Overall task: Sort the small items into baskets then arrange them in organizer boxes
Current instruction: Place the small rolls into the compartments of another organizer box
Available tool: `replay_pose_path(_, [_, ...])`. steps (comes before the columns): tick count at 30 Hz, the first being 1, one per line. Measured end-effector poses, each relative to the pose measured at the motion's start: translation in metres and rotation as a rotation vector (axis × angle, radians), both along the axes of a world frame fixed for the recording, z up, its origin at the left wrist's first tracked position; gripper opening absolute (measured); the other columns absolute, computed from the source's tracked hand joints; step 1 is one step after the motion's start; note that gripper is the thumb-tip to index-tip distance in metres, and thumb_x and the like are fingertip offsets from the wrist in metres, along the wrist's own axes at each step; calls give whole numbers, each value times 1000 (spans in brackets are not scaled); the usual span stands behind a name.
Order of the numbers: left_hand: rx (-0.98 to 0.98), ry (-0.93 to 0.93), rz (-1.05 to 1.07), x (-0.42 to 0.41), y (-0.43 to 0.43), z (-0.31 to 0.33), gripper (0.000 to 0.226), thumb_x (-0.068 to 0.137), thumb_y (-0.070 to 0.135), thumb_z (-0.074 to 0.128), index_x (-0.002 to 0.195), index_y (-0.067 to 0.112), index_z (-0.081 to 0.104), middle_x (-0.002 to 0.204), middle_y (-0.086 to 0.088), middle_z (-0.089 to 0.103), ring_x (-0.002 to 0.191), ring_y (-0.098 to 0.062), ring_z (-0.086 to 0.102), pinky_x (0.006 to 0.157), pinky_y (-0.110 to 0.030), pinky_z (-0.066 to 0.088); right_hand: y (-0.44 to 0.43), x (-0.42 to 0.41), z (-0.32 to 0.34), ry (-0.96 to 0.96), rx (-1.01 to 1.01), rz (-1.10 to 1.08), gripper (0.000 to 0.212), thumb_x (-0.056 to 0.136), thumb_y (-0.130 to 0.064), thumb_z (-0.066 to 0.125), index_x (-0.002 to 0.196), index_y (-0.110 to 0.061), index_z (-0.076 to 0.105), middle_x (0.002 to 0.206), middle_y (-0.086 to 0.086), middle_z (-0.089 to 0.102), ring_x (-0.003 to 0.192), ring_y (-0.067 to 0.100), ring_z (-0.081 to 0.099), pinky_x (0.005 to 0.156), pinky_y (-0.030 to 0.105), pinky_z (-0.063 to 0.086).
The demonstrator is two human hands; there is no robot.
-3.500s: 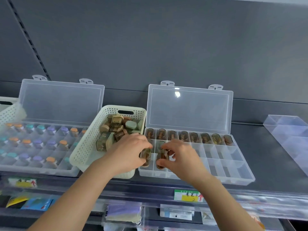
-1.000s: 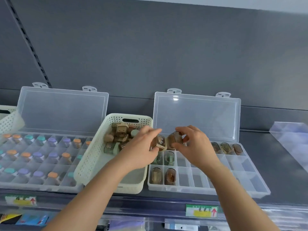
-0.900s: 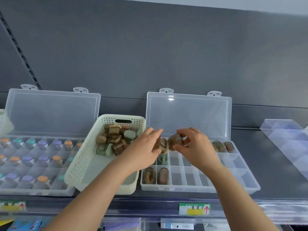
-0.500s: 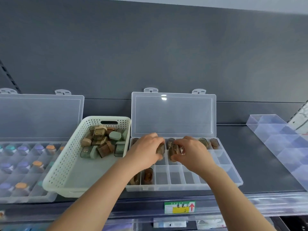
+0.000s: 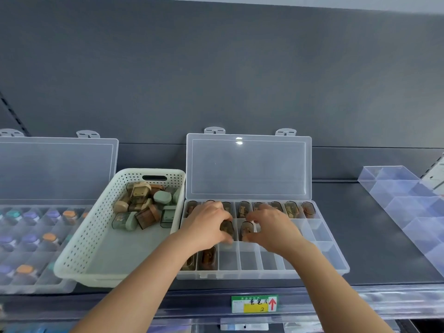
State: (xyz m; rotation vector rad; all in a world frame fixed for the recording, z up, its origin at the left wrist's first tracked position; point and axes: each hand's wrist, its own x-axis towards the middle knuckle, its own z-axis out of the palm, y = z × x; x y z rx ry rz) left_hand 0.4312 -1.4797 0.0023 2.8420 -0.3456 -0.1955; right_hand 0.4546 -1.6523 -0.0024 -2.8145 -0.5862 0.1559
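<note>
Reading the shelf-edge price tag point(image 5: 254, 304), just below the front of the open organizer box point(image 5: 322, 253): green strip on top, yellow field beneath, handwritten characters too loose to make out, a handwritten "2" under them, and a red arrow pointing up at the right end.

Pinching a brown piece point(image 5: 227, 228) between thumb and curled fingers of the left hand point(image 5: 206, 224), low over the middle row of the box, toward its left side. Gripping a second brown piece point(image 5: 247, 230) the same way in the right hand point(image 5: 274, 227), one compartment to the right, thumb below and fingertips above. Standing both pieces roughly upright, side by side and nearly touching, each at the inner edge of its hand, with the knuckles hiding whether either has reached the compartment floor.

Filling the back row of the box, more brown pieces point(image 5: 292, 209), one to a compartment, partly hidden behind the hands. Resting in the two leftmost front compartments, two further pieces point(image 5: 207, 257).

Sitting just left of the box and touching its side, a white perforated basket point(image 5: 79, 248) with a loose heap of brown, beige and green items point(image 5: 144, 207) at its far end. Lying farther left, another clear box point(image 5: 31, 282) of items with purple, orange and teal caps. Leaning at the far right, well apart from the hands, a clear divided tray point(image 5: 408, 207).
</note>
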Motion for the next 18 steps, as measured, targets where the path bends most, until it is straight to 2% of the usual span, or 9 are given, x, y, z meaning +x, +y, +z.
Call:
replay_pose_path(7, [-7, 1, -7, 1, 1, -4, 50, 89, 38, 63, 136, 23, 52, 121, 4, 51, 115, -16, 44, 98, -34, 40, 2, 4, -1, 1, 26, -9, 32, 81, -30, 67, 111, -19, 67, 109, 1, 60, 96, 19, 59, 81, 29, 52])
replay_pose_path(13, [-24, -28, -26, -2, 3, -6, 49, 91, 33, 62, 137, 24, 50, 126, 4, 47, 120, -15, 41, 101, -32, 38, 4, 8, -1, 17, -9, 12, 31, 79, -28, 66, 109, -19, 66, 106, 1, 62, 94, 19, 59, 80, 31, 53])
replay_pose_path(18, [-84, -193, 40, -6, 25, 14, 39, 93, 33, 58, 131, 25, 56, 116, 7, 52, 112, -11, 45, 92, -27, 39, 30, 8, 16, -47, 88, 100, 33, 83, -36, 67, 113, -23, 65, 103, 0, 59, 90, 17, 59, 78, 29, 51])
